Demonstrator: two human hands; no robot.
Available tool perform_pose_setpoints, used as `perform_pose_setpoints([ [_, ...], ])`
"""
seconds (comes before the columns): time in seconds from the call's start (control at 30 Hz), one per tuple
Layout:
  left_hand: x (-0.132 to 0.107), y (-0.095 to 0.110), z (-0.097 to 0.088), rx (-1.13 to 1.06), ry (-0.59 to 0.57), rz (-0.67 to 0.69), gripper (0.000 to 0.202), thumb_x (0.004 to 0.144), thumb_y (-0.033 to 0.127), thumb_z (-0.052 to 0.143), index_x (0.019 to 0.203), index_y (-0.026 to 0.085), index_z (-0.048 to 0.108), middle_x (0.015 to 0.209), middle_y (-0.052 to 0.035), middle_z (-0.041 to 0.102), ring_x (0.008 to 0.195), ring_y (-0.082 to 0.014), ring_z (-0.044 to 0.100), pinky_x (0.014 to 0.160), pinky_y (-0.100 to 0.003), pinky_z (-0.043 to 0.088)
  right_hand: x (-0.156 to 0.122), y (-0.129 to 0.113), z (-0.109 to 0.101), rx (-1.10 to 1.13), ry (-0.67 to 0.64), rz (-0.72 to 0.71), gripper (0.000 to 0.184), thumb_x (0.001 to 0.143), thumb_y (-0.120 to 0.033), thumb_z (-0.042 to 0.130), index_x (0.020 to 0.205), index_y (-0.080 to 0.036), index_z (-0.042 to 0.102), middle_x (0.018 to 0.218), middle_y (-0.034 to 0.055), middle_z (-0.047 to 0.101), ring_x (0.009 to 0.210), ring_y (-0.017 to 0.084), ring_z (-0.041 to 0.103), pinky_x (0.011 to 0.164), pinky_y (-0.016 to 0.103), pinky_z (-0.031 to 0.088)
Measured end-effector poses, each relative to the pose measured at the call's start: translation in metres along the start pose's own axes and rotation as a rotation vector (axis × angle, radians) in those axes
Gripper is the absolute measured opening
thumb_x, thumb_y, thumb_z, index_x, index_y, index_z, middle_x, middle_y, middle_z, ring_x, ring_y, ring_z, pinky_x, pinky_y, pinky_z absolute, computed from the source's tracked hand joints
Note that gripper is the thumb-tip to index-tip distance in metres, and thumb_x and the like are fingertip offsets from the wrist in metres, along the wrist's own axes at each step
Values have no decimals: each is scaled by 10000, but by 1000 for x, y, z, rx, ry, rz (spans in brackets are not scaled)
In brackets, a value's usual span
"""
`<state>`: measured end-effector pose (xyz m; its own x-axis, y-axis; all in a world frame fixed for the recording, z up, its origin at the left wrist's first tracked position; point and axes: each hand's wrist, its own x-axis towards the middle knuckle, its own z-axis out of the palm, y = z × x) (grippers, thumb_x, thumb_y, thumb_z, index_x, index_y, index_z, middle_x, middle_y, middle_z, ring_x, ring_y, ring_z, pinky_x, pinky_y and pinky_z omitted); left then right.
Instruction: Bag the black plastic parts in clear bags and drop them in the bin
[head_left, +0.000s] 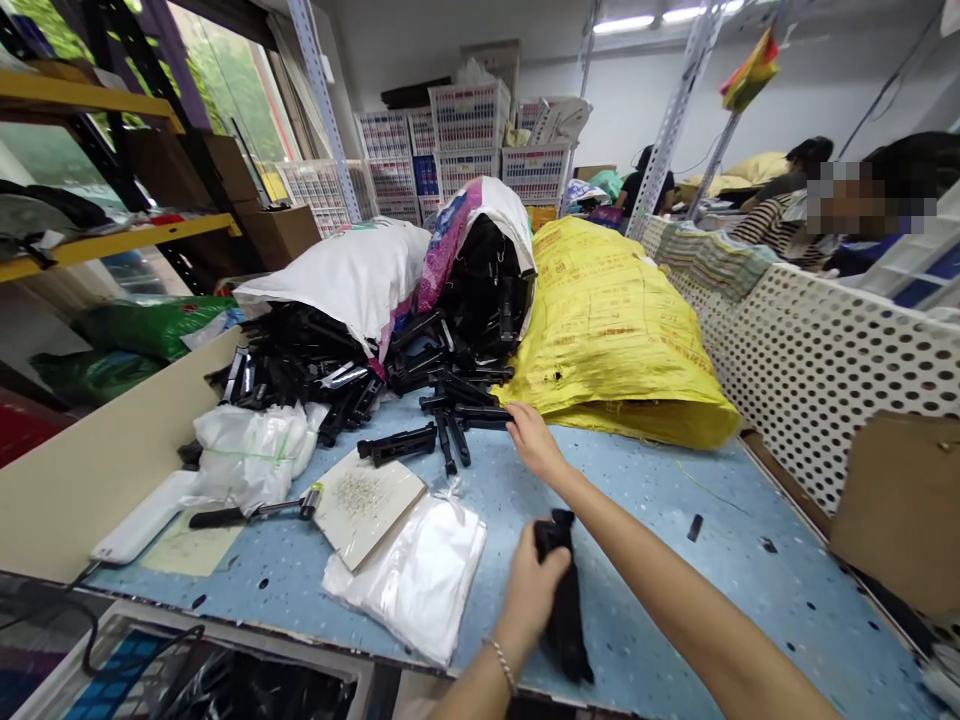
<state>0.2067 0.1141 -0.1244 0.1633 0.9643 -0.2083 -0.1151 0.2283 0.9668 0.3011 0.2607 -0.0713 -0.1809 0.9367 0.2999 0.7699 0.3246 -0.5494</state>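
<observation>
Near the front edge of the table, my left hand (pixel 534 580) is closed around a long black object (pixel 568 620), which stands tilted against the tabletop; whether it is one piece or more I cannot tell. Farther forward, my right hand (pixel 536 442) reaches to the edge of a heap of black plastic parts (pixel 300 360). Its thumb and fingertips pinch the end of one black plastic part (pixel 484 415). Another black part (pixel 397 444) lies apart, left of the heap. More of them spill from a white sack (pixel 360 265) and a pink-and-white sack (pixel 487 215).
A yellow sack (pixel 615 320) stands behind my right hand. On the left lie white plastic bags (pixel 420 580), a small board (pixel 367 505), a black-handled hammer (pixel 255 510) and a bundle of clear bags (pixel 247 450). A perforated white panel (pixel 840 370) borders the right; people sit beyond it.
</observation>
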Motion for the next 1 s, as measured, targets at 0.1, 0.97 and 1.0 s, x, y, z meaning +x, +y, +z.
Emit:
perform_pose_setpoints([
  [0.1,0,-16,12,135,3,85,516,772,304,610,1259,158,519,1370,-151,470,1312,-281,362,1120,-395,210,41,5,10,-40,-61,28,314,903,-187,420,1184,-137,551,1220,183,562,1220,290,416,1021,473,279],
  [0.97,1,88,-40,-391,56,-50,407,679,442,732,921,179,539,649,50,540,493,-74,505,475,-197,427,-117,-59,-29,543,-64,65,365,963,-481,269,874,-230,518,821,25,554,824,186,523,777,356,437],
  [1.0,2,89,-42,-446,60,-70,417,676,441,734,931,178,534,661,47,543,494,-72,506,476,-196,429,-128,-58,-25,450,-75,-31,354,958,-490,289,912,-233,528,863,35,569,857,197,516,806,377,416],
])
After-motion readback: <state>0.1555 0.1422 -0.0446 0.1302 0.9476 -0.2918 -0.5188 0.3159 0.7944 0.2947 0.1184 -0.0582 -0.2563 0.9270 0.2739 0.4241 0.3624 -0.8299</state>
